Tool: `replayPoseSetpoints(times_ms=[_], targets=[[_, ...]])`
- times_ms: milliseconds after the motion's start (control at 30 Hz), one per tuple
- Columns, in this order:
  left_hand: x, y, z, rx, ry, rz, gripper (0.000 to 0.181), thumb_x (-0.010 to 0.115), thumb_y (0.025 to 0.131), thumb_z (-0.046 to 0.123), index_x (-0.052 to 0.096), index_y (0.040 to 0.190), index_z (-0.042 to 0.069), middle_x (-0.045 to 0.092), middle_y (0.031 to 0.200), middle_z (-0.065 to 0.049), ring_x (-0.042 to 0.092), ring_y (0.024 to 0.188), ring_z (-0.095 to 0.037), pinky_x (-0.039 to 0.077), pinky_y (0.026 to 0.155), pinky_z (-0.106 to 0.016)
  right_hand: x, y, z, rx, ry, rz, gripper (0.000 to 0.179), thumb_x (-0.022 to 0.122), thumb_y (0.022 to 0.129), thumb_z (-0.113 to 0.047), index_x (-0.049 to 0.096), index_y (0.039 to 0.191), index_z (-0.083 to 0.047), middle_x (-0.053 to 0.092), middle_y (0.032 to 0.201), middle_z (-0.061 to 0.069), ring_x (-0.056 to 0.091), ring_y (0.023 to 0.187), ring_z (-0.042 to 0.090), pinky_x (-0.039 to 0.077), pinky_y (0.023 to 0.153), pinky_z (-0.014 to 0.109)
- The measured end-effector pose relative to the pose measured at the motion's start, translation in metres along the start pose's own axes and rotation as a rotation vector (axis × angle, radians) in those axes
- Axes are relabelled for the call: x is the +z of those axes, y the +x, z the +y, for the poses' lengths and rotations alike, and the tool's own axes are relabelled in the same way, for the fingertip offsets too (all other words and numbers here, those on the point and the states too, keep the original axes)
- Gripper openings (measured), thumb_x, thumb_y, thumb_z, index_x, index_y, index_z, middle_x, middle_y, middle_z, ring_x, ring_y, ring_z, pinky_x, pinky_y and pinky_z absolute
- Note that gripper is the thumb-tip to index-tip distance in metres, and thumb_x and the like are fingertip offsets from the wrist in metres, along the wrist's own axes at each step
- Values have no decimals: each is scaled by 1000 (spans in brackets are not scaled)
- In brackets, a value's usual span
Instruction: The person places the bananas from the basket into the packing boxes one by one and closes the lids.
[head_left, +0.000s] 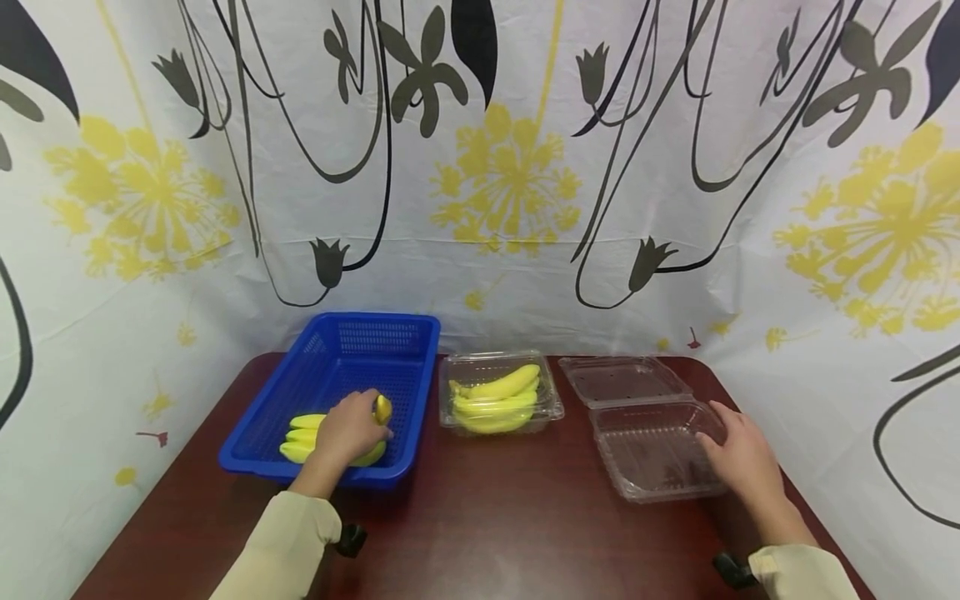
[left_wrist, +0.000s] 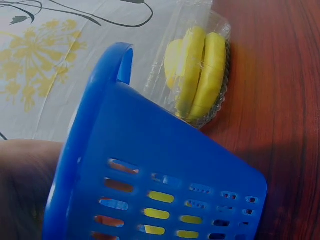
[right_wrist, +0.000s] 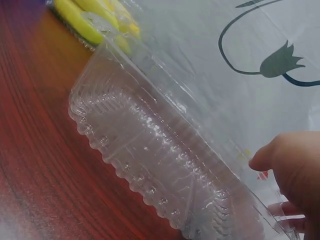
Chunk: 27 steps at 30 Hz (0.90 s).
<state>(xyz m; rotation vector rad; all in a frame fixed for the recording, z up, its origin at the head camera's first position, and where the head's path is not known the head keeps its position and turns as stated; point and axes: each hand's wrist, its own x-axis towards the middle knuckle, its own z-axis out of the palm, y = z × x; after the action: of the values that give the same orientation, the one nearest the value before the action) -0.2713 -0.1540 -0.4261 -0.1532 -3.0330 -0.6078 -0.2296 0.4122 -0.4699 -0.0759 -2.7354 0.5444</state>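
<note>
**Left grip [head_left: 352, 427] closed on a banana [head_left: 383, 408] in the blue basket [head_left: 382, 333]**

The banana's yellow end stuck out past the curled fingers of the left grip, a person's bare hand. More bananas [head_left: 303, 434] lay beneath and beside that hand, inside the basket. In the left wrist view the slotted basket wall hid most of the fingers.

Just right of the basket sat a lidded clear box [head_left: 555, 408] with yellow bananas inside. Farther right, a second clear container [head_left: 660, 446] lay with its lid [head_left: 626, 379] folded back. The right grip [head_left: 746, 454] was at its right edge, thumb over the inside; whether it pinched the plastic could not be told.

All stood on a dark red-brown counter [head_left: 480, 517], before a white sheet [head_left: 390, 225] patterned with flowers.
</note>
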Motion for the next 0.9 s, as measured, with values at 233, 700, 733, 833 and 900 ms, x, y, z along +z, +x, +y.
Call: replayPoseSetpoints(times_ms=[233,700,733,833,900], targets=[[-4,-2,-3,1,-21,20,53,83,76,22,60,119,1,64,99,-13,61,91,-33,51,73,-50,-2,-3,-4,1,4,-46,56,68,89,-17,47,135,5,47,121,38,47,107,55,39,82,68],[-12,-10,0,19,-72,61,31,81,76,16,63,101,9,65,86,-6,62,79,-28,50,67,-47,1,-13,16,174,573,-202,56,65,95,-22,44,142,1,53,125,28,59,76,11,53,60,31],[-13,-11,-1,18,-79,69,31,81,76,15,63,101,9,65,87,-6,62,79,-28,50,67,-47,3,-14,17,169,612,-210,57,64,96,-21,43,143,2,53,125,26,60,82,7,54,64,30],[-14,-14,-3,14,-101,93,32,81,76,14,64,103,8,67,90,-7,62,81,-29,50,70,-48,7,-17,21,171,726,-232,57,63,96,-20,41,144,2,59,123,9,61,92,0,55,74,29],[-15,-16,-5,8,-114,101,32,80,77,13,64,104,8,67,93,-9,62,83,-29,50,72,-49,11,-19,24,168,816,-251,57,62,97,-18,39,145,2,59,120,-6,61,97,-1,55,77,28]])
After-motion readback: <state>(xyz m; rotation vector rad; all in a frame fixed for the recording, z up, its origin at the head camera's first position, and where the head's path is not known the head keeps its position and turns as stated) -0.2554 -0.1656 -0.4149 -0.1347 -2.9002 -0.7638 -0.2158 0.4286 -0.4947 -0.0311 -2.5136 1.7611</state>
